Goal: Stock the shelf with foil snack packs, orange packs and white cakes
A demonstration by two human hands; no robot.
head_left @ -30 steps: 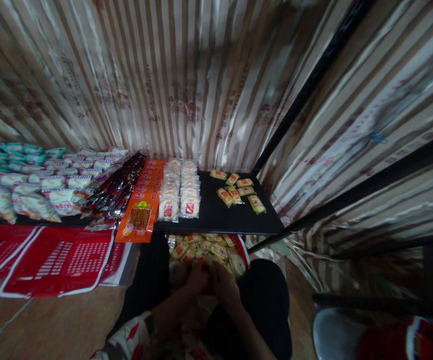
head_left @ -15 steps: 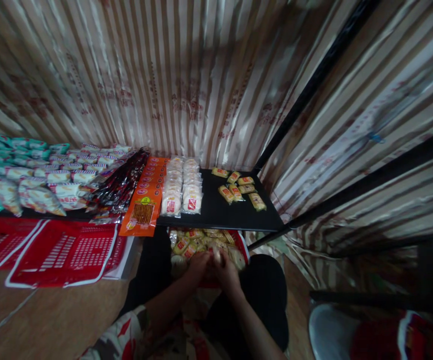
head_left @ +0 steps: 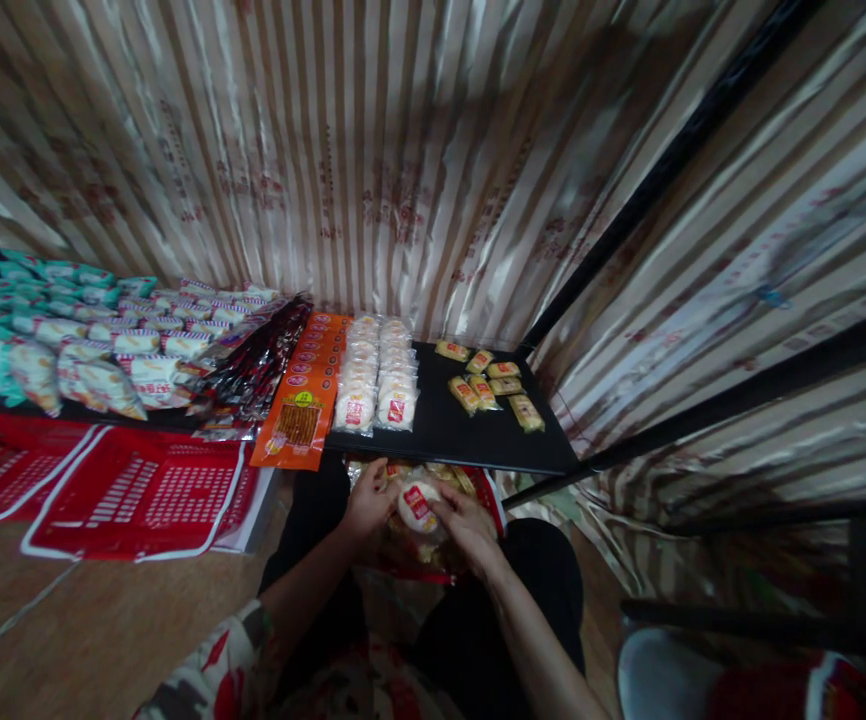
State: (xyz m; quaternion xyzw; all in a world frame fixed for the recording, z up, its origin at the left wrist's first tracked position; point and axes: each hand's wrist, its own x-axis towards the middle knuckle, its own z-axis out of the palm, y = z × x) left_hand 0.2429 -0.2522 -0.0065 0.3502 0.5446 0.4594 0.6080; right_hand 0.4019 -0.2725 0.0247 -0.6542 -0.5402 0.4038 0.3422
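Observation:
Between my hands is a wrapped round white cake (head_left: 417,506) with a red label facing up. My right hand (head_left: 469,525) grips its right edge. The curled fingers of my left hand (head_left: 370,507) pinch the wrapper at its left side. Under both hands, a red basket (head_left: 494,492) between my knees holds small yellow-wrapped snacks, partly covered by my hands. On the black shelf (head_left: 440,445) just beyond, two rows of similar wrapped white cakes (head_left: 397,400) stand beside several loose yellow packets (head_left: 484,392).
Left of the cakes lie an orange snack bag (head_left: 299,395), dark red packets (head_left: 260,365) and many white and green bags (head_left: 103,345). Red baskets (head_left: 140,490) with white handles sit below the shelf. Black metal poles (head_left: 628,220) slant at right before a striped curtain (head_left: 373,150).
My hands have drawn apart, and the white cake now lies flat between them with its label showing. The view has shifted slightly, moving the shelf right in the picture.

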